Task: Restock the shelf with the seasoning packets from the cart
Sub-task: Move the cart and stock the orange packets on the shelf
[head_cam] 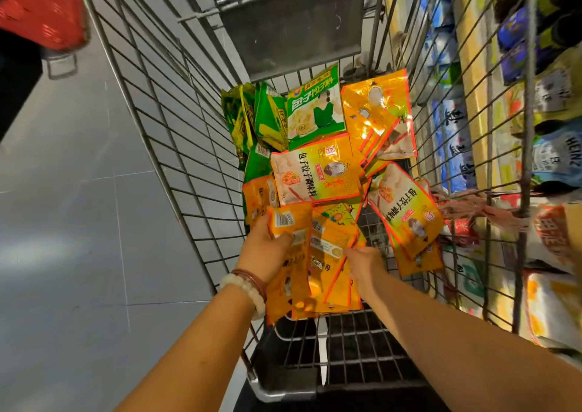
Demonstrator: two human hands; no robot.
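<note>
Inside the wire cart (176, 147) lie several orange seasoning packets (315, 175) and, at the back, several green packets (315, 112). My left hand (264, 251), with bead bracelets at the wrist, grips a stack of orange packets (293, 273) near the cart's front, thumb across the top packet. My right hand (362, 267) reaches under the right side of that stack; its fingers are hidden beneath the packets. More orange packets (406, 216) lean against the cart's right wall.
Store shelves (472, 65) with blue, white and yellow goods run along the right, seen through the cart's mesh. Grey tiled floor (78, 222) lies to the left. A red object (37, 5) sits at the top left corner.
</note>
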